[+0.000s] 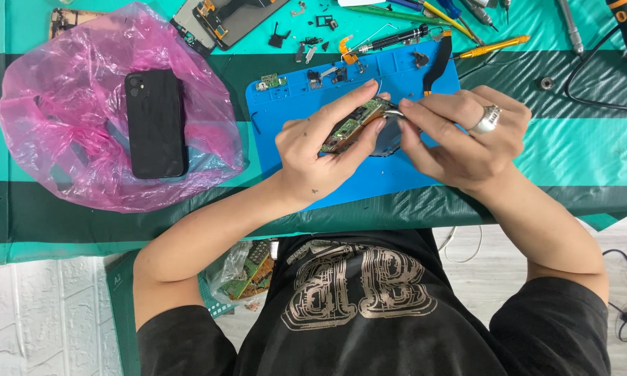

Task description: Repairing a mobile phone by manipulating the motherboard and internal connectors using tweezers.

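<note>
Head view looks straight down on a person at a bench covered with a teal and dark green striped sheet (592,167). Both hands meet over a bright blue work mat (286,104) lying on that sheet. The left hand (320,150) pinches a small green circuit board (352,125) between thumb and forefingers, holding it tilted just above the mat. The right hand (459,136), a silver ring (487,120) on one finger, has its fingertips pressed together around a slim metal tool (391,110) whose tip touches the board's upper end. I cannot tell exactly what kind of tool it is. Beneath the board a dark rounded part (389,139) shows partly, mostly hidden by the fingers.

Well to the left a crumpled pink plastic bag (70,118) lies spread open, and a black phone (155,124) rests face down on it, camera corner toward the top. Near the top edge, an opened phone frame (219,21) lies just beyond the mat. Small dark parts and an orange-tipped flat cable (439,59) sit along the mat's far edge. Screwdrivers (494,45), one with a yellow shaft, lie scattered at upper right beside a black cable (592,83). Below the bench edge, a clear bag of green boards (247,275) sits by the person's black printed shirt (369,306).
</note>
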